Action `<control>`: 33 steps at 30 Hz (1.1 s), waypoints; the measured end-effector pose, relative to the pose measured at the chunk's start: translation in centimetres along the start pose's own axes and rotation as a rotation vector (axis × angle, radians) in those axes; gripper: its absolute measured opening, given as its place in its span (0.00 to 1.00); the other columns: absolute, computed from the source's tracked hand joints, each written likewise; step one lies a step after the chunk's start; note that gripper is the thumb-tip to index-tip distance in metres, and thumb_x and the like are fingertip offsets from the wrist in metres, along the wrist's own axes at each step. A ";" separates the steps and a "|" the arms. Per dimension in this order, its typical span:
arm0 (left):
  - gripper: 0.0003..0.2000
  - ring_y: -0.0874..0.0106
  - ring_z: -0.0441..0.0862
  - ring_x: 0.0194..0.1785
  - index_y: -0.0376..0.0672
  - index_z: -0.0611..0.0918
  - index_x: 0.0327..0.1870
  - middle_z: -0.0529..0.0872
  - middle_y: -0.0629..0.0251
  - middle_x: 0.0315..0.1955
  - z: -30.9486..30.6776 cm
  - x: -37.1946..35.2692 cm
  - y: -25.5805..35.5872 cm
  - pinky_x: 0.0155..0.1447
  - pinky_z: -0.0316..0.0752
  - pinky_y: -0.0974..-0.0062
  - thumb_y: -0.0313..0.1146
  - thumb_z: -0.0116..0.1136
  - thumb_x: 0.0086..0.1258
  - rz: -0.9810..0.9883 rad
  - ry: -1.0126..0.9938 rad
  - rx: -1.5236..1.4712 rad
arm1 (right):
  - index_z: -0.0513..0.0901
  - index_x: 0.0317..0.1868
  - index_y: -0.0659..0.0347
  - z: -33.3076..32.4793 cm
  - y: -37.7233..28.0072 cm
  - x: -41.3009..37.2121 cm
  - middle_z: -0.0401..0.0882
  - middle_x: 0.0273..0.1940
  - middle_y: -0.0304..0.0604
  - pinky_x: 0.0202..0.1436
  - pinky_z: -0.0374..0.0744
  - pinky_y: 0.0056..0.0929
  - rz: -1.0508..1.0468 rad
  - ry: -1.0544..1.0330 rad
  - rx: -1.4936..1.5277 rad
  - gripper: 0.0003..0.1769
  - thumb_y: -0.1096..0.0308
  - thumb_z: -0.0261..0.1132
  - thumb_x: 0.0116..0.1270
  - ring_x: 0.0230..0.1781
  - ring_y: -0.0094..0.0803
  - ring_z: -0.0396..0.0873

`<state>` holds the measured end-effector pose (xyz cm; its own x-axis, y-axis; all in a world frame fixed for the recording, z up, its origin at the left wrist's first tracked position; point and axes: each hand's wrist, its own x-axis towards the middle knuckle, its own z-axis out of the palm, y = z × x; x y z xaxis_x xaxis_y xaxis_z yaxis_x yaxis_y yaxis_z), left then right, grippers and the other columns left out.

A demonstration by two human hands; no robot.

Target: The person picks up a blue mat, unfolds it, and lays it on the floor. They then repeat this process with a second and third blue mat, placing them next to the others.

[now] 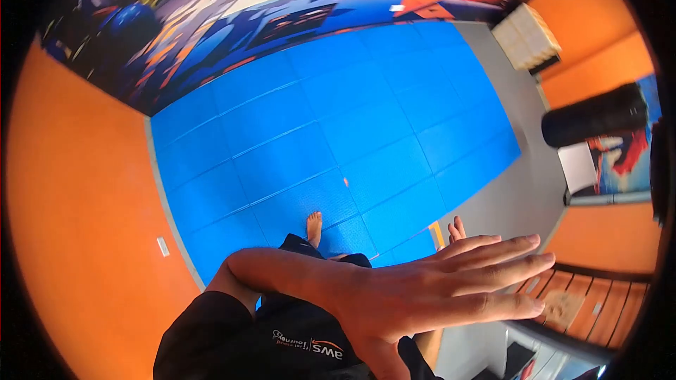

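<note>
The left hand (pixel 436 288) was stretched flat and palm-down across the view, well above the mat (pixel 317 119). Its grip was apart: 4 fingers straight and side by side, pointing right, thumb tucked toward the body, nothing held or touched. The right hand was out of sight. Judging from that, no handling had begun; the hand looked mid-gesture, with nothing picked up, set down or moved. The mat, blue squares laid edge to edge, filled the middle of the room, and 1 bare foot (pixel 314 227) stood on its near edge. 2 pale tips (pixel 458 229) showed just above the hand; whether toes or fingers could not be told. The person's black shirt (pixel 282 338) lay just below the forearm.

Around the mat ran a grey floor (pixel 507 197) and an orange wall (pixel 77 190) bearing a small white plate (pixel 163 246). A painted mural (pixel 282 0) covered the far wall. A cream stack (pixel 527 36), a black bag (pixel 595 124) and a slatted bench (pixel 584 302) stood to the right, all well apart from the hand. Nothing stood between the hand and the mat.
</note>
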<state>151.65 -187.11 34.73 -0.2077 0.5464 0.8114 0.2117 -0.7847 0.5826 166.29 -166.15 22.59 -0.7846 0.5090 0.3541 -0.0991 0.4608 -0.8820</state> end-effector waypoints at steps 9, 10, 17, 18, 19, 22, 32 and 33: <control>0.55 0.37 0.35 0.82 0.38 0.62 0.78 0.46 0.31 0.78 -3.3 0.4 -0.9 0.76 0.36 0.32 0.82 0.30 0.65 -0.001 0.106 0.200 | 0.73 0.71 0.65 1.7 2.7 8.9 0.63 0.76 0.57 0.79 0.58 0.48 -0.096 -0.150 0.101 0.34 0.57 0.68 0.68 0.79 0.48 0.59; 0.56 0.38 0.35 0.82 0.38 0.61 0.79 0.45 0.32 0.78 -3.4 0.7 -1.3 0.76 0.36 0.32 0.82 0.32 0.64 0.021 0.107 0.229 | 0.73 0.71 0.65 1.8 3.2 9.8 0.63 0.76 0.57 0.79 0.58 0.48 -0.100 -0.184 0.115 0.34 0.57 0.68 0.68 0.79 0.48 0.59; 0.59 0.39 0.49 0.81 0.40 0.68 0.75 0.58 0.35 0.76 -2.4 5.7 -8.9 0.74 0.46 0.30 0.84 0.51 0.51 0.330 0.382 0.479 | 0.73 0.71 0.65 4.0 6.6 17.5 0.63 0.76 0.57 0.79 0.58 0.48 -0.123 -0.458 0.240 0.35 0.57 0.68 0.68 0.79 0.48 0.59; 0.59 0.38 0.50 0.80 0.40 0.69 0.75 0.58 0.35 0.76 -2.6 6.2 -10.2 0.74 0.48 0.31 0.83 0.52 0.51 0.348 0.391 0.537 | 0.72 0.71 0.65 4.4 7.1 18.6 0.63 0.76 0.57 0.79 0.58 0.48 -0.122 -0.499 0.255 0.35 0.57 0.68 0.68 0.79 0.48 0.59; 0.58 0.38 0.47 0.81 0.40 0.68 0.75 0.56 0.35 0.76 -2.8 6.4 -10.2 0.74 0.47 0.31 0.84 0.49 0.53 0.278 0.366 0.550 | 0.72 0.71 0.65 4.9 7.6 19.5 0.63 0.76 0.57 0.79 0.58 0.48 -0.125 -0.543 0.269 0.35 0.57 0.68 0.68 0.79 0.48 0.59; 0.57 0.35 0.35 0.82 0.43 0.62 0.79 0.45 0.32 0.78 -3.3 6.3 -7.5 0.74 0.38 0.31 0.85 0.31 0.61 -0.115 0.244 0.494 | 0.72 0.71 0.65 6.9 8.5 21.6 0.63 0.76 0.57 0.79 0.58 0.47 -0.132 -0.680 0.324 0.35 0.58 0.68 0.68 0.79 0.48 0.59; 0.55 0.37 0.45 0.81 0.41 0.65 0.76 0.51 0.39 0.79 -5.0 4.4 -8.2 0.73 0.48 0.31 0.78 0.56 0.56 0.267 0.597 0.848 | 0.72 0.72 0.65 16.8 8.1 23.4 0.63 0.76 0.57 0.79 0.58 0.47 -0.191 -1.067 0.399 0.35 0.58 0.68 0.68 0.79 0.48 0.59; 0.56 0.39 0.40 0.82 0.39 0.59 0.78 0.46 0.38 0.79 -5.1 3.3 -5.6 0.75 0.43 0.32 0.79 0.51 0.59 0.129 0.549 0.803 | 0.72 0.72 0.65 18.1 7.6 23.4 0.63 0.76 0.57 0.79 0.58 0.47 -0.200 -1.097 0.402 0.35 0.58 0.68 0.68 0.79 0.48 0.59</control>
<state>144.92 -182.44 33.88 -0.5094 0.0986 0.8549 0.8087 -0.2849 0.5147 136.09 -163.94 18.52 -0.8195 -0.5319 0.2132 -0.3111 0.1005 -0.9451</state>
